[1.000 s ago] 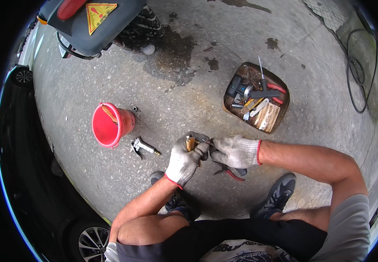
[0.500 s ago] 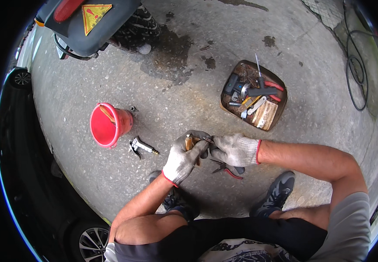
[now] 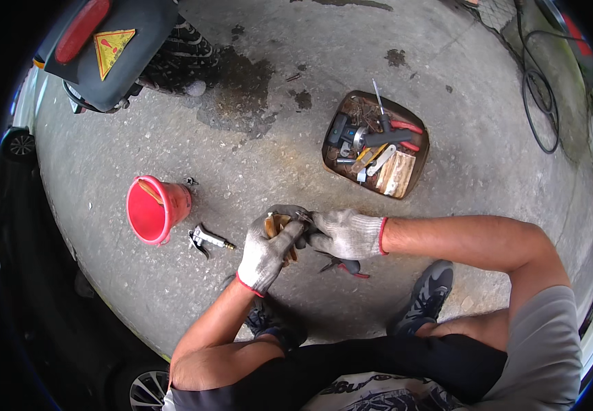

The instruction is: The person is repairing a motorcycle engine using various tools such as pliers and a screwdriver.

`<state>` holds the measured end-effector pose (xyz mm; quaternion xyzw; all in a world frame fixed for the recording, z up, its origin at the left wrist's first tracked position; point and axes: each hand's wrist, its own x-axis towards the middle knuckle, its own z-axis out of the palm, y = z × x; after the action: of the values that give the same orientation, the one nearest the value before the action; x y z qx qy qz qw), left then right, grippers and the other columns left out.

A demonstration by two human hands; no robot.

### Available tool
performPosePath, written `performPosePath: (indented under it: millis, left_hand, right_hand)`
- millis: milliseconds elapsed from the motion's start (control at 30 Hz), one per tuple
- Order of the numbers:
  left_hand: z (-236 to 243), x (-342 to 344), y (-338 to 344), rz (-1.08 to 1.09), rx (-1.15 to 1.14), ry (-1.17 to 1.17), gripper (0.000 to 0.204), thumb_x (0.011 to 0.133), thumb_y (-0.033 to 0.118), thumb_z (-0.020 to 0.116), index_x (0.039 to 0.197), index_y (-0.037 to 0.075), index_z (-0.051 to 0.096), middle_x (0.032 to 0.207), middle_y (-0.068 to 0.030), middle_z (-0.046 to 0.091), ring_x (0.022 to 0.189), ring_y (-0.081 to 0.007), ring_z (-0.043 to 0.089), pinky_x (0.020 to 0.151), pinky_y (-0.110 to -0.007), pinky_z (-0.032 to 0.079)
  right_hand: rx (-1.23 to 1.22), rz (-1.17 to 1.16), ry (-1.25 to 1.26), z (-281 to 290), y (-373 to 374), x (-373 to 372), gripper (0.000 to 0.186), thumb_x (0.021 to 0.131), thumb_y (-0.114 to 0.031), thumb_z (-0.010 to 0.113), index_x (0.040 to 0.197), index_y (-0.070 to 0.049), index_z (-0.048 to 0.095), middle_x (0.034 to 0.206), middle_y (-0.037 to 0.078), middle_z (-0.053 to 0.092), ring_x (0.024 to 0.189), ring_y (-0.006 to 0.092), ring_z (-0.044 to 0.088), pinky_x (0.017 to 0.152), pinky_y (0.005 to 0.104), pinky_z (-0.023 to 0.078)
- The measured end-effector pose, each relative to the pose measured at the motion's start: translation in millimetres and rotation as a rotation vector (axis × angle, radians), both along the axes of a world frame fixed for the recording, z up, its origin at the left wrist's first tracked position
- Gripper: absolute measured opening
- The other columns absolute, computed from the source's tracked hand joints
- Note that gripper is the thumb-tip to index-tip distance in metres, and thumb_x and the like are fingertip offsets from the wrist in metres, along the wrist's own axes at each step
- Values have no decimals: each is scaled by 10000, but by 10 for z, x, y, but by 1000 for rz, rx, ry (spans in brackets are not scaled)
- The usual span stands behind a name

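Both my hands wear pale knitted gloves with grey palms and red cuffs, and they meet in front of my knees. My left hand [image 3: 265, 250] is closed around a folded tan piece [image 3: 277, 223]; parts of it stick out above the thumb and below the palm, and its kind is unclear. A small dark metal piece [image 3: 304, 216] shows at the left fingertips, where the right fingers also touch. My right hand [image 3: 344, 231] is closed with its fingers pinched there, its grip partly hidden. Red-handled pliers [image 3: 352, 268] lie on the ground just below it.
A silver spray gun [image 3: 208, 238] lies left of my hands, beside a tipped red bucket [image 3: 176, 202] with a wooden-handled tool inside. Ahead right, a brown tray [image 3: 416, 179] holds several tools. A motorcycle's rear [image 3: 115, 48] stands far left, a coiled hose [image 3: 539, 103] far right.
The whole view has shifted, so ground objects appear further left. Both hands stay together at the tan piece, with the fingers slightly repositioned.
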<state>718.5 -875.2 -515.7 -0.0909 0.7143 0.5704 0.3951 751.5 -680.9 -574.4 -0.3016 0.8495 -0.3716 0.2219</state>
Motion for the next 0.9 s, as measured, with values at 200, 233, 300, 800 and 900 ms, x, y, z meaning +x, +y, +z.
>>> performPosePath:
  millis: [200, 233, 300, 800, 900]
  left_hand:
    - [-45, -5, 28, 67, 50, 85, 143, 920, 143, 582, 958, 12, 625, 702, -28, 615, 584, -102, 572, 505, -240, 458]
    - [-45, -9, 18, -2, -4, 45, 137, 918, 139, 583, 947, 12, 623, 704, -29, 614, 591, -103, 574, 512, -242, 460]
    - [-47, -11, 5, 6, 27, 38, 127, 913, 137, 595, 946, 19, 627, 705, -23, 612, 597, -91, 568, 512, -237, 455]
    - [8, 28, 2, 17, 36, 21, 98, 902, 122, 602, 942, 34, 622, 714, -11, 608, 582, -73, 548, 487, -223, 434]
    - [-16, 44, 33, 61, 42, -29, 138, 922, 180, 597, 927, 42, 603, 689, -22, 608, 521, -70, 545, 418, -199, 416]
  right_hand:
    - [43, -71, -194, 140, 22, -26, 299, 917, -248, 513, 1040, 25, 519, 824, 226, 639, 786, 398, 649, 670, 474, 522]
    - [45, -57, -146, 131, 41, -20, 297, 917, -247, 512, 1042, 23, 519, 829, 227, 638, 787, 399, 649, 674, 475, 522]
    - [-45, -15, 69, 84, 72, -7, 289, 918, -245, 506, 1050, 11, 521, 829, 222, 638, 788, 402, 646, 677, 475, 523]
    - [-82, -150, -818, 194, -36, 7, 252, 931, -226, 492, 987, 13, 546, 704, 178, 635, 645, 326, 666, 596, 426, 523]
    - [-66, -96, -119, 47, -141, 8, 265, 938, -231, 490, 1022, 19, 517, 665, 156, 630, 615, 306, 671, 550, 415, 523]
